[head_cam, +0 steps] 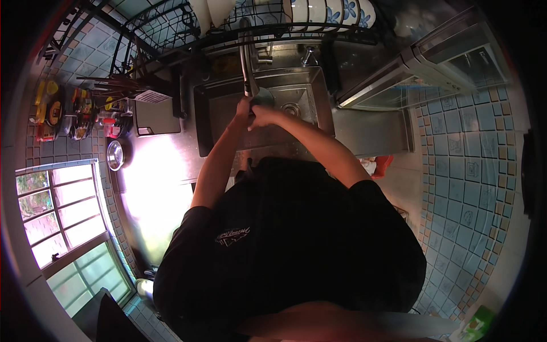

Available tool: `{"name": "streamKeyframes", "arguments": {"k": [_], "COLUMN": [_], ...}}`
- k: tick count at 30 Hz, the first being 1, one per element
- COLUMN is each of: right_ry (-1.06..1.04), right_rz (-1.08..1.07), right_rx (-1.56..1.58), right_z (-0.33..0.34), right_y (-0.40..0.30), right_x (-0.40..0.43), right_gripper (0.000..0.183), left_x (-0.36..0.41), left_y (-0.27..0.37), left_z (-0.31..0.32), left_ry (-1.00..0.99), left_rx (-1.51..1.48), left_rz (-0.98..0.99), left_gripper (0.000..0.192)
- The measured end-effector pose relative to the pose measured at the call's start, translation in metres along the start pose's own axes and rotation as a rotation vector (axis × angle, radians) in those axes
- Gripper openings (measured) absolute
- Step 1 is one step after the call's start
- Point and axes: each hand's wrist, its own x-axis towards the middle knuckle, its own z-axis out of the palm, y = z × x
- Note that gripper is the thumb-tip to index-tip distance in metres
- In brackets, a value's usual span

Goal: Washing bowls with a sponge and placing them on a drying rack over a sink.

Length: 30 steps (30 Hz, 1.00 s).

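My left hand (244, 107) is over the stainless steel sink (327, 112), right at the end of the metal faucet (246, 60). My right hand (263, 116) is close beside it, its fingers bent towards the left hand. Just beyond the hands, beside the spout, is a dark grey, rounded thing (263, 98); it is blurred and partly hidden, so its kind is unclear. Whether either hand grips it cannot be told. The round drain (291, 109) shows to the right of the hands.
A black wire dish rack (171, 30) with blue-flowered bowls (333, 16) hangs above the sink. Chopsticks (115, 85) and a cutting board (157, 117) are at left, near a metal bowl (116, 155). A glass-fronted cabinet (410, 81) juts in at right, above a red container (381, 166).
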Motion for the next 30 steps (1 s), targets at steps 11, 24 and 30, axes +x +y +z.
{"name": "streamKeyframes", "arguments": {"k": [11, 24, 30], "right_ry": [0.07, 0.497, 0.747], "right_rz": [0.122, 0.08, 0.142], "right_rx": [-0.21, 0.704, 0.901], "right_z": [-0.008, 0.03, 0.038], "right_y": [0.01, 0.076, 0.088], "right_x": [-0.002, -0.113, -0.176], "right_gripper": [0.035, 0.061, 0.054], "left_x": [-0.001, -0.032, 0.007], "left_y": [-0.003, 0.023, 0.02], "left_z": [0.015, -0.012, 0.007], "left_ry": [-0.233, -0.325, -0.058], "left_rx": [-0.126, 0.374, 0.069], "left_rz": [-0.082, 0.441, 0.206], "left_gripper": [0.034, 0.031, 0.044]}}
